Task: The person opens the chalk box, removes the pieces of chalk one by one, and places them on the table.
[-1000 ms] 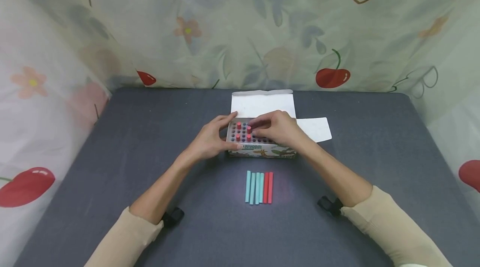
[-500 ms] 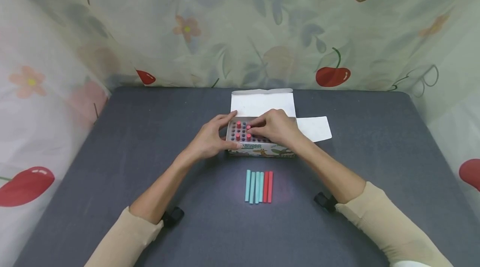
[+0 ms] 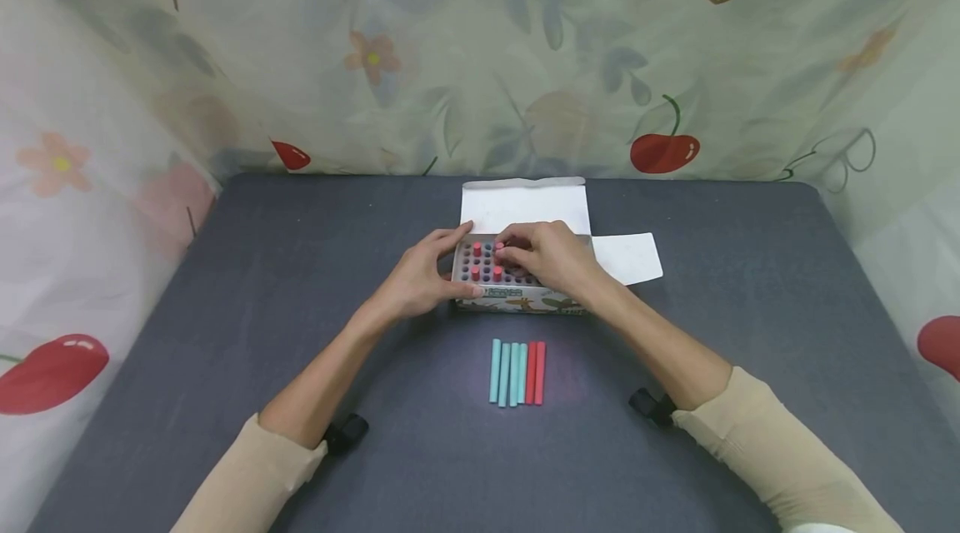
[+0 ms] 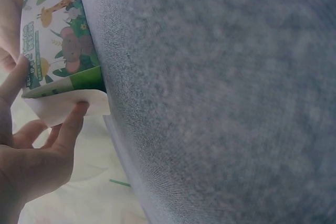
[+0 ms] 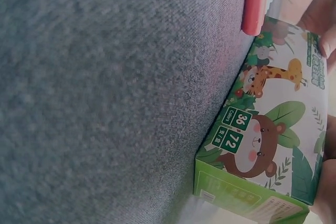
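Note:
In the head view an open cardboard chalk box (image 3: 525, 301) with animal pictures stands on the table, its top a grid of holes. My left hand (image 3: 416, 279) grips its left end, thumb at the front; the left wrist view shows a finger against the white side flap (image 4: 60, 106). My right hand (image 3: 555, 254) is over the grid, thumb and forefinger pinching the top of a red chalk stick (image 3: 499, 246). Other red chalk tops (image 3: 476, 273) stick up at the grid's left. My right fingers hide part of the holes.
Several teal chalk sticks (image 3: 504, 375) and two red chalk sticks (image 3: 536, 373) lie side by side in front of the box. The white lid (image 3: 525, 208) is folded back, and a white flap (image 3: 628, 258) extends right. A patterned curtain (image 3: 465, 58) surrounds the dark table (image 3: 337, 216).
My right fingertips have shifted slightly on the red chalk, which shows a little farther back in the grid. The left hand stays on the box, and the row of sticks has not moved.

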`<state>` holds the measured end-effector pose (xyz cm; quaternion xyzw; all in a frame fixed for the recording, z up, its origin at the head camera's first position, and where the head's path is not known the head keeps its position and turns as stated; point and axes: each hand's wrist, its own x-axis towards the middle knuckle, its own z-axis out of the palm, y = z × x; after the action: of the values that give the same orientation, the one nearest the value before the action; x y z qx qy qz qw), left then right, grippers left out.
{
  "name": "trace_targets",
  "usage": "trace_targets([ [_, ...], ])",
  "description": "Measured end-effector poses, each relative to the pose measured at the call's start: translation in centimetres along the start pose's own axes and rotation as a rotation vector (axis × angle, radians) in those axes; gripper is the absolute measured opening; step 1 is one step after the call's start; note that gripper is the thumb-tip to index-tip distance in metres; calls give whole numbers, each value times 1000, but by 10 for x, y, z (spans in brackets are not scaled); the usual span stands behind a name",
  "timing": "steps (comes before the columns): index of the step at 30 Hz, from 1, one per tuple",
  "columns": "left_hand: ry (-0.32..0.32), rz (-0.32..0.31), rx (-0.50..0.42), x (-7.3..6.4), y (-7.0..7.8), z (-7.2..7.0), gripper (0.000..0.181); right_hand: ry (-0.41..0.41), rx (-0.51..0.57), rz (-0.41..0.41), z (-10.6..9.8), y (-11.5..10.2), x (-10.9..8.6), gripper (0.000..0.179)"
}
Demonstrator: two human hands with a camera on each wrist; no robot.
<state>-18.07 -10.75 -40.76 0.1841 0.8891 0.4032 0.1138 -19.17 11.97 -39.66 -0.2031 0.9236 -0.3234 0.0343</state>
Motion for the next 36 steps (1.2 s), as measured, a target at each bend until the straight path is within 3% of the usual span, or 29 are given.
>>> trace_targets([
  [5,2,4,7,0,0,0,93,20,21,-12,0,0,-2,15],
  [12,6,-12,-7,1,0,-1,93,34,249,-27,0,-2,-3,12],
  [18,8,-2,1,1,-1,0,93,86,290,-35,0,-3,-4,14],
  [23,7,-4,-8,0,-1,0,94,153,271,-100,0,-3,-7,14],
  [28,8,-16,-8,0,-1,1,94,199,395,-141,-5,-1,-11,12],
  [36,16,-18,-20,0,-1,1,94,240,517,-89,-16,5,-26,13],
])
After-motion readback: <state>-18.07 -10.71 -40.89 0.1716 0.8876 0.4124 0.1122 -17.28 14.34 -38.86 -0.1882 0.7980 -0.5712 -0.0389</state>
